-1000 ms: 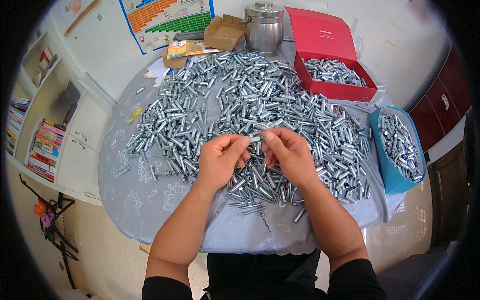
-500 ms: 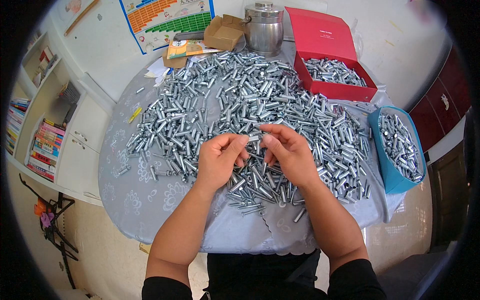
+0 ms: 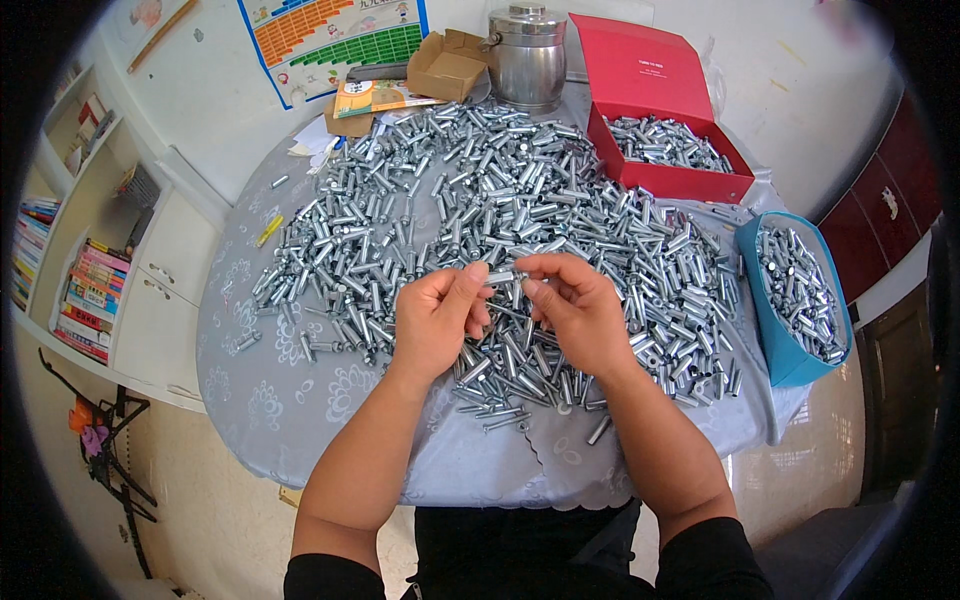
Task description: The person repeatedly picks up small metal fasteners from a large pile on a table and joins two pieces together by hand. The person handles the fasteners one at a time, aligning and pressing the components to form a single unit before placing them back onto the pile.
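The left hand (image 3: 432, 318) and the right hand (image 3: 577, 312) meet above the near side of the heap of metal bolts (image 3: 480, 220) that covers most of the desk (image 3: 270, 400); between them they hold one small metal bolt (image 3: 503, 275), lying roughly level, the left grip closed on its left end with thumb and fingertips, the right grip pinched on its right end; the other fingers of both hands are curled loosely, and the held bolt hangs just over the heap's near edge. The desk wears a grey patterned cloth; a red box (image 3: 665, 150) with its lid stood open sits beyond the heap on its far right, part filled with the same bolts; a blue tub (image 3: 790, 300), also holding bolts, stands at the heap's right; a steel pot (image 3: 527, 55) with a lid stands behind the heap, with a small cardboard box (image 3: 447, 65) to the pot's left; a yellow pen (image 3: 268, 230) lies on the cloth just left of the heap; a bookshelf (image 3: 80, 290) stands well left of the desk.
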`<act>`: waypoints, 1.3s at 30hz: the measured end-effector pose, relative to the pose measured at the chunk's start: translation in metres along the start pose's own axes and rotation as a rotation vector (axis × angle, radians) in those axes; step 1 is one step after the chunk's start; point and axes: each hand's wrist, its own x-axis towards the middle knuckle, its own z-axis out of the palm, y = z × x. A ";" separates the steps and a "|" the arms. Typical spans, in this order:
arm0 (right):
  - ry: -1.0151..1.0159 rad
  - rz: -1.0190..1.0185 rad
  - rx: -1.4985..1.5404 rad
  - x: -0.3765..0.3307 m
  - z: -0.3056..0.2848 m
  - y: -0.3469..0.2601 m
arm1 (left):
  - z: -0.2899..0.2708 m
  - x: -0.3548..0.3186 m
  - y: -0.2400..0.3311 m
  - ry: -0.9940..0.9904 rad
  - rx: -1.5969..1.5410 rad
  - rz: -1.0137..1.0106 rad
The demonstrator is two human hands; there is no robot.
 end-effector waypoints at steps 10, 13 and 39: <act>0.064 -0.150 -0.070 -0.001 0.005 -0.003 | -0.001 0.001 0.000 0.011 -0.021 -0.011; -0.036 -0.117 -0.145 0.000 -0.001 0.004 | 0.000 0.000 -0.001 -0.030 -0.004 0.009; 0.041 -0.117 -0.224 0.000 0.001 0.001 | -0.001 0.003 -0.001 -0.141 -0.115 0.054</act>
